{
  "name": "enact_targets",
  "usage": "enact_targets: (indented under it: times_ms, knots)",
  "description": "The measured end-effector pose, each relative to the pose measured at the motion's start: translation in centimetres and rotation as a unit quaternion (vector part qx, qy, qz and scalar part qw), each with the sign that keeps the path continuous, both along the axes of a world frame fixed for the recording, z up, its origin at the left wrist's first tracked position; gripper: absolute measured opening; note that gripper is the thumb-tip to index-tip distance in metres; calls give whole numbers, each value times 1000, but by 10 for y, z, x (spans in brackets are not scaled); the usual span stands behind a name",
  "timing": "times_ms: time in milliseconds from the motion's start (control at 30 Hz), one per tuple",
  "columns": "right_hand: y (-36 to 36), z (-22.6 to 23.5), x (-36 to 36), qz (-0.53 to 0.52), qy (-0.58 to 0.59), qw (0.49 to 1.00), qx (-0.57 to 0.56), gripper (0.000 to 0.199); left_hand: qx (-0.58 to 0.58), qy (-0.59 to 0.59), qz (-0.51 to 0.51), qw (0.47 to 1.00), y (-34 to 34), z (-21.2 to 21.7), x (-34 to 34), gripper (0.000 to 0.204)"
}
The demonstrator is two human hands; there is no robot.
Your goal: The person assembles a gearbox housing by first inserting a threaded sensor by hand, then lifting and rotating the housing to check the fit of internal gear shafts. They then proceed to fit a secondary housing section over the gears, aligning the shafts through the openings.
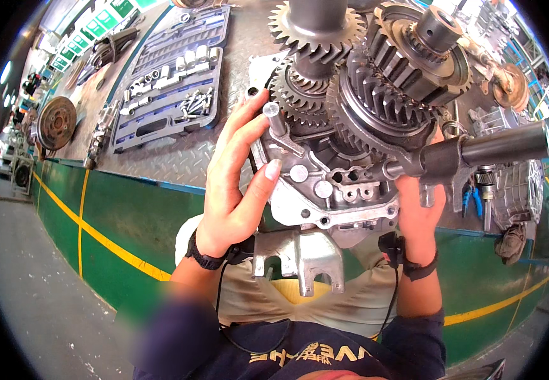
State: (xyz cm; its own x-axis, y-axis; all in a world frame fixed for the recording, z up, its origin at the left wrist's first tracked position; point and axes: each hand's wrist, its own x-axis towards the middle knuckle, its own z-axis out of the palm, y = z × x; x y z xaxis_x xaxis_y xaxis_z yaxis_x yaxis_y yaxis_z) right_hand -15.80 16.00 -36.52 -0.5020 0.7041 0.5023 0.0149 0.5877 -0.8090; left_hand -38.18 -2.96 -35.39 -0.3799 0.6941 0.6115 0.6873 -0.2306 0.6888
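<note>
In the middle stands a metal gearbox housing (300, 206) with several dark toothed gears (385, 95) rising from its far side. My left hand (227, 190) lies along the housing's left edge, fingers apart, thumb and fingertips near an upright metal pin (276, 119). My right hand (420, 218) is at the housing's right side, below a dark shift fork (439, 164) with a thick grey shaft (509, 144) pointing right. The fork covers most of that hand's fingers, so their grip is hidden. A silver bracket (300, 253) juts from the housing toward me.
On the metal-topped bench at the left lies an open blue socket set tray (170, 88), with a rusty disc (57, 123) beyond it. Blue-handled pliers (473, 201) and a ribbed metal casing (518, 190) are at the right. A black cable (388, 297) hangs by my right wrist.
</note>
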Motion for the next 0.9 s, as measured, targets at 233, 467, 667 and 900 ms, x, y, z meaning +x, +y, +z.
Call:
enact_targets:
  times_ms: [233, 467, 667, 900]
  knots:
    - [1, 2, -3, 7, 18, 999, -27, 50, -1, -31, 6, 999, -1, 4, 4, 49]
    - [3, -6, -7, 9, 50, 998, -33, 56, 20, -9, 63, 998, 7, 31, 3, 51]
    - [4, -6, -2, -11, 28, 999, -34, 59, -59, 143, 171, 973, 12, 49, 11, 44]
    - [2, -9, -2, -13, 32, 998, -43, 56, -42, 179, 192, 964, 17, 49, 18, 37]
